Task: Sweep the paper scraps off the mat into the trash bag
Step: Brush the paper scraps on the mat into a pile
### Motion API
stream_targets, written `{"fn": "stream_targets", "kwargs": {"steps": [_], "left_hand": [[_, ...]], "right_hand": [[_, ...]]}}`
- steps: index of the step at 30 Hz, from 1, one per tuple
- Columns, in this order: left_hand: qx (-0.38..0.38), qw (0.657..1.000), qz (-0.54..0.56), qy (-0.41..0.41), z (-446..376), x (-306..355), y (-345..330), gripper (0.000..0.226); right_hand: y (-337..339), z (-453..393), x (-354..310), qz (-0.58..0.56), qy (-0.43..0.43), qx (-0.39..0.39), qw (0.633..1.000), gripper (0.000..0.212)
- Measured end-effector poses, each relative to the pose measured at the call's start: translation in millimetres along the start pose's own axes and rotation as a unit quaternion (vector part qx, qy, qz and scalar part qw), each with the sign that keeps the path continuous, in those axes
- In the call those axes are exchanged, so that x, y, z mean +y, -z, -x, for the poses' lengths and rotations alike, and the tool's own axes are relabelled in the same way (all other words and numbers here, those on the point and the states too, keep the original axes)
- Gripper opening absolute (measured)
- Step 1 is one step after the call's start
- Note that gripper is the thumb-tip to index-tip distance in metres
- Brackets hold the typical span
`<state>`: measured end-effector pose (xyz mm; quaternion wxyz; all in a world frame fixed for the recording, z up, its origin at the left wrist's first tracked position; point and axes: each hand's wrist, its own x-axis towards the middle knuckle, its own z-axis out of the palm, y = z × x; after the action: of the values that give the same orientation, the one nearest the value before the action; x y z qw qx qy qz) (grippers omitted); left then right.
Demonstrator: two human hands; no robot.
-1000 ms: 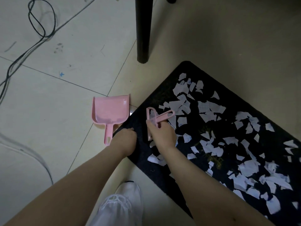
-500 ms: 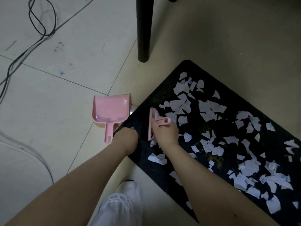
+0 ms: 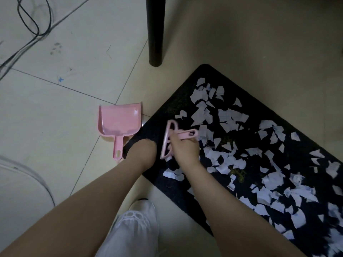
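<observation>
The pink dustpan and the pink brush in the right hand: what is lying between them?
In the head view, between the dustpan and the brush lies the mat corner, bare of scraps, with the left hand resting on its edge.

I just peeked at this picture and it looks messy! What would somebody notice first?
First, the torn white paper scraps scattered all over the black floor mat on the right. Next, the pink plastic dustpan lying on the pale tiled floor beside the mat's near-left corner. Then the small pink hand brush gripped by the right hand, while the left hand rests on the mat's corner.
</observation>
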<state>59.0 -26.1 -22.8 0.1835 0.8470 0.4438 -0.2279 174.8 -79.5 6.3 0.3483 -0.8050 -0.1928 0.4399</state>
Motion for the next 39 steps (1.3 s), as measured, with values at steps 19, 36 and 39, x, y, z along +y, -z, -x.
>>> {"fn": "stream_targets", "kwargs": {"steps": [19,36,39], "left_hand": [[-0.043,0.997,0.003,-0.058,3,19,-15,0.027],[-0.069,0.995,-0.004,-0.069,4,37,-10,0.024],[-0.088,0.991,0.001,-0.104,4,43,-14,0.028]], "right_hand": [[26,26,45,0.02,-0.029,-0.006,0.999,0.022],[88,37,53,-0.001,-0.014,0.039,0.999,0.021],[67,52,70,0.043,-0.08,-0.06,0.994,0.017]]}}
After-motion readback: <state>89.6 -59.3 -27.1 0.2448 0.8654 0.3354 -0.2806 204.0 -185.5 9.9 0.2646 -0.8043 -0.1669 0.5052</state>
